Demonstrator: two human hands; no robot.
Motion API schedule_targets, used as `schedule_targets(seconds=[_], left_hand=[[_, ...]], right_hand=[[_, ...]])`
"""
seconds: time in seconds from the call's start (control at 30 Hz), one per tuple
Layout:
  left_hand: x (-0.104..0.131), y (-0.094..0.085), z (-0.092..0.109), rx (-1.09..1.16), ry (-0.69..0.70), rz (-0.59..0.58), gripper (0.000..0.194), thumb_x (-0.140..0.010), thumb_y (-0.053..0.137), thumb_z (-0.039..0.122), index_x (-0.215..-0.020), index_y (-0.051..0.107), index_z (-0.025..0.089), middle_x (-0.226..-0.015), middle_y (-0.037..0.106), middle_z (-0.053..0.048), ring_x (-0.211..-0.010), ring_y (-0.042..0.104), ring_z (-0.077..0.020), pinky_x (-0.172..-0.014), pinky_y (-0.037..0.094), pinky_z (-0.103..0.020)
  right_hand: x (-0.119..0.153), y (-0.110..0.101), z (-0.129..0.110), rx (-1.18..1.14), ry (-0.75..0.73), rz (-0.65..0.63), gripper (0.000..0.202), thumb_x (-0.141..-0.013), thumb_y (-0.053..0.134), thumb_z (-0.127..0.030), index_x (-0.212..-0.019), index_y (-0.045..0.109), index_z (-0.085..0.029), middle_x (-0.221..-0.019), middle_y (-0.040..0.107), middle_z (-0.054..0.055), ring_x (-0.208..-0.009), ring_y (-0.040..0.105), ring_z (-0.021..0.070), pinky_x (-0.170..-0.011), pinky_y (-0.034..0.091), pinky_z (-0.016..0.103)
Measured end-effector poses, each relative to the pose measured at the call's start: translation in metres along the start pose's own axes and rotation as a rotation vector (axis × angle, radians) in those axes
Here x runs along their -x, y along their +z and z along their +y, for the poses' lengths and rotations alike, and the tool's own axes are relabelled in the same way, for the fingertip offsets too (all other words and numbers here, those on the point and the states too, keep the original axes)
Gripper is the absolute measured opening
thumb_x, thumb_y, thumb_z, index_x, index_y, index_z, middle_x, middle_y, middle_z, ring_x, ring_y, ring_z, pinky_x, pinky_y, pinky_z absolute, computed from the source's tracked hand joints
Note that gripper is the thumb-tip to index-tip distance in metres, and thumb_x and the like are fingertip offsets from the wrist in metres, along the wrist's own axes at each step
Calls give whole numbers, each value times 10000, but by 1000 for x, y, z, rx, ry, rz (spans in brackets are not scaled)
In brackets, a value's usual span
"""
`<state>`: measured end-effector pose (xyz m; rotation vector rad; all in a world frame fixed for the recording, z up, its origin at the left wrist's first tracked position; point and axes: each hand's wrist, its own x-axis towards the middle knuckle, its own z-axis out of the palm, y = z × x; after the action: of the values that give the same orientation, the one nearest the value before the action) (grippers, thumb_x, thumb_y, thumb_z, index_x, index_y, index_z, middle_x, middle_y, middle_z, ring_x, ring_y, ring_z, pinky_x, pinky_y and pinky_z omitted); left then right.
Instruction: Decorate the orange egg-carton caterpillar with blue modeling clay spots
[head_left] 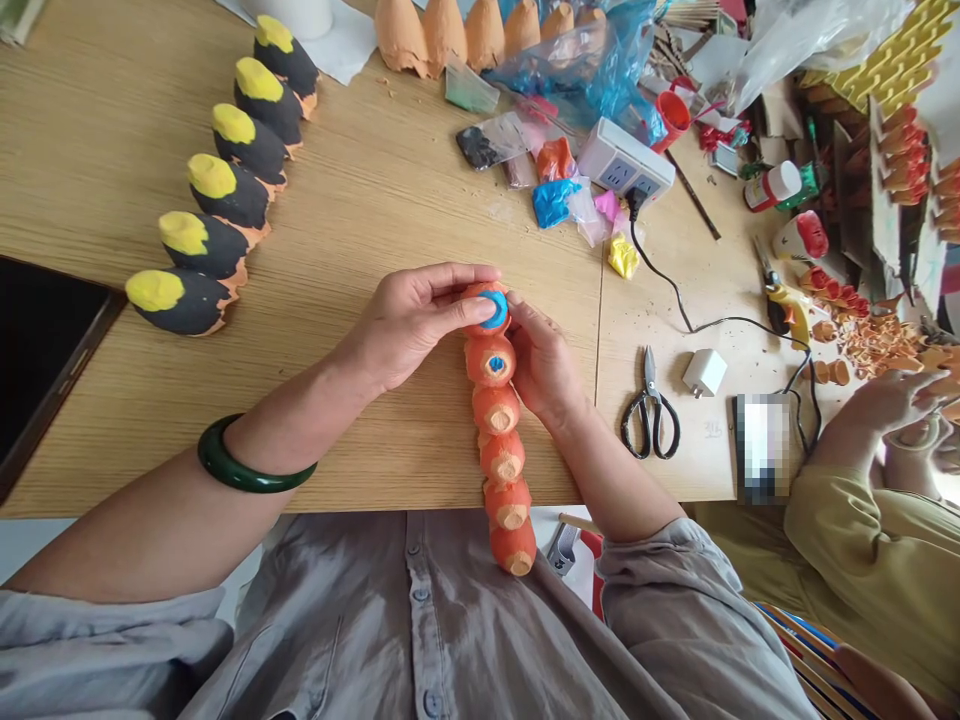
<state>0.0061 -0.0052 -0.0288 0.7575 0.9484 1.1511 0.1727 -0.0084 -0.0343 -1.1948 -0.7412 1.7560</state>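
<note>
A strip of orange-painted egg-carton cups point(504, 460) runs from between my hands down past the table's front edge. My left hand point(409, 325) grips the far end, its thumb pressing on a flat disc of blue clay point(493, 310) on the end cup. On the other side of that cup, my right hand point(547, 355) has its fingers closed against the strip, with the thumb and fingertip near the blue clay. The second cup has a small bit of blue in its bare centre. Bare tan tips show on the lower cups.
Black-painted carton cups with yellow clay tops point(247, 205) stand at the left, near a dark tablet point(49, 360). Behind lie clay packets point(556, 200), a power strip point(626, 160) and unpainted cups point(480, 35). Scissors point(649, 405) and a white charger point(705, 372) lie right, before a co-worker's hand point(892, 405).
</note>
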Motion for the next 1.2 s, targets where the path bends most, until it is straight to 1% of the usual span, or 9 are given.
schedule_targets(seconds=[0.2,0.33,0.43,0.53,0.63,0.7,0.87,1.03,1.2], left_hand=[[-2,-1,1,20,-45,-53,492,-668,1108,349,-1068,880,176,-1137,858,-77,-1229,800,-297,-1169,619,-456],[-2,-3,-3,-6,10,-18,563,-612,1149,342,-1082,878,190,-1137,854,-68,-1229,797,-291,-1174,619,-447],[-2,-3,-4,5,4,-37,598,-650,1154,480,-1097,879,194,-1165,852,-83,-1280,787,-316,-1203,606,-468],[-1,-4,-3,-6,0,-36,609,-729,1096,646,-1104,875,220,-1254,847,-84,-1407,741,-348,-1255,580,-475],[0,-4,-2,-46,45,24,562,-798,1044,681,-1079,872,225,-1287,847,-74,-1424,733,-345,-1265,576,-455],[3,-2,-2,-35,18,-12,538,-852,999,686,-1035,867,198,-1244,857,-97,-1373,760,-354,-1211,614,-454],[10,4,1,28,-198,-235,469,-865,1018,568,-1113,872,197,-1239,865,-121,-1267,816,-356,-1016,696,-405],[12,5,5,92,-248,-257,450,-833,1051,429,-1205,866,257,-1254,857,-89,-1237,823,-333,-943,714,-380],[15,10,4,60,-229,-237,432,-839,1024,374,-1215,866,229,-1302,847,-89,-1268,796,-323,-1014,694,-389]], right_hand=[[3,1,-1,12,-75,3,435,-849,963,-657,-813,735,-287,-803,705,-22,-769,592,196,-781,562,369],[6,3,0,51,-77,10,434,-889,926,-672,-803,726,-297,-809,702,-18,-797,626,206,-776,567,366],[4,3,-2,45,-28,19,439,-895,886,-708,-817,729,-305,-820,715,-12,-832,669,217,-817,593,382],[-1,2,-8,21,3,67,429,-834,918,-709,-859,726,-325,-866,770,-1,-970,732,259,-895,620,420],[-5,-1,-16,14,6,103,462,-769,943,-726,-865,695,-348,-873,801,5,-1145,747,312,-969,629,466],[-7,-3,-19,7,-17,111,476,-743,943,-739,-871,683,-362,-864,807,2,-1217,731,327,-1016,616,490],[-7,-5,-17,-21,-121,107,407,-777,916,-683,-863,697,-351,-926,786,-4,-1110,727,276,-1054,595,469],[-2,-6,-14,81,-204,148,353,-937,810,-631,-861,649,-327,-959,740,20,-1143,712,267,-1006,614,442],[6,-7,-14,171,-226,192,324,-999,808,-626,-908,689,-339,-971,732,29,-1199,721,302,-944,648,457]])
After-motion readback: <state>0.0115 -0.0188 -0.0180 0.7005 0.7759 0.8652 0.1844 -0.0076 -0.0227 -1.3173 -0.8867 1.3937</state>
